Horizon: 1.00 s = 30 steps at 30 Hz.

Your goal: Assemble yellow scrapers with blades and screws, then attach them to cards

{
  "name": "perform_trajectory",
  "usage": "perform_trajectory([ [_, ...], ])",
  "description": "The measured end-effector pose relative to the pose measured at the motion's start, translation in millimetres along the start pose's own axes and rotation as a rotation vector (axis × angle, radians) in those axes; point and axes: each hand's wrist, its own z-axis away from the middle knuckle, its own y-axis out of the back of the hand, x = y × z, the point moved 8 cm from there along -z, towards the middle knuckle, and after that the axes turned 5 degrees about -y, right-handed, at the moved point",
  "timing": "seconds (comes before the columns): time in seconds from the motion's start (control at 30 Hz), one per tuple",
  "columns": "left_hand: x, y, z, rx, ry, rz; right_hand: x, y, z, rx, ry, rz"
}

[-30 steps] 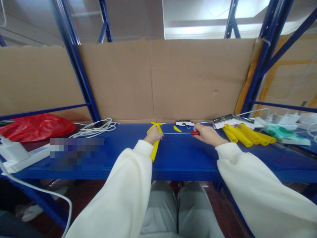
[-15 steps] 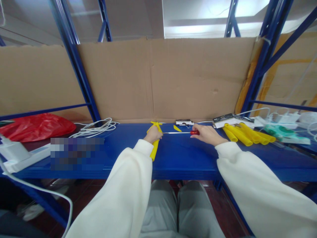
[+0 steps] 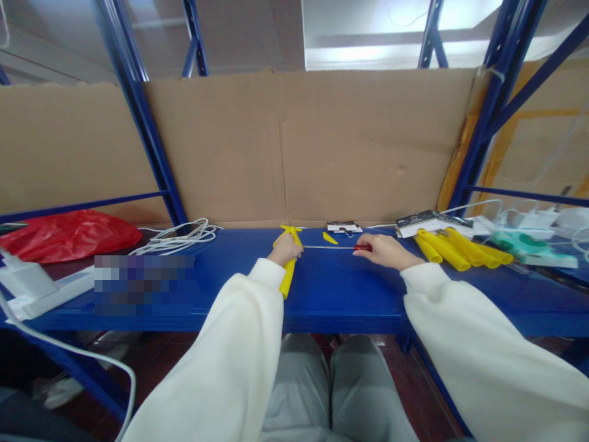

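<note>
While the left hand (image 3: 285,248) clamps the yellow handle (image 3: 288,277) on the blue shelf (image 3: 331,288) and the right hand (image 3: 385,251) pinches the red-handled screwdriver (image 3: 338,247), its tip may slip toward the fingers.

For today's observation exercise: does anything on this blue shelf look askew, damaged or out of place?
Little stands out. A small yellow piece lies loose behind the screwdriver, apart from the yellow tubes at the right. The white cable is loosely tangled. No damage shows.
</note>
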Motion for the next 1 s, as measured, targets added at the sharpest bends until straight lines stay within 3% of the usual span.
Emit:
perform_trajectory([
  [0.17,-0.1,0.0,0.9,0.000,0.018,0.000,2.1,-5.1,-0.6,-0.030,-0.011,-0.018],
  [0.4,0.0,-1.5,0.2,0.000,0.020,0.031,1.8,3.2,2.2,0.058,0.032,0.011],
  [0.63,-1.5,-2.0,-0.5,0.015,0.025,0.054,6.3,-2.8,1.6,0.000,0.007,-0.121],
  [1.0,-1.6,-1.2,1.2,0.015,0.035,0.065,2.8,-2.8,1.6,-0.011,0.025,-0.049],
])
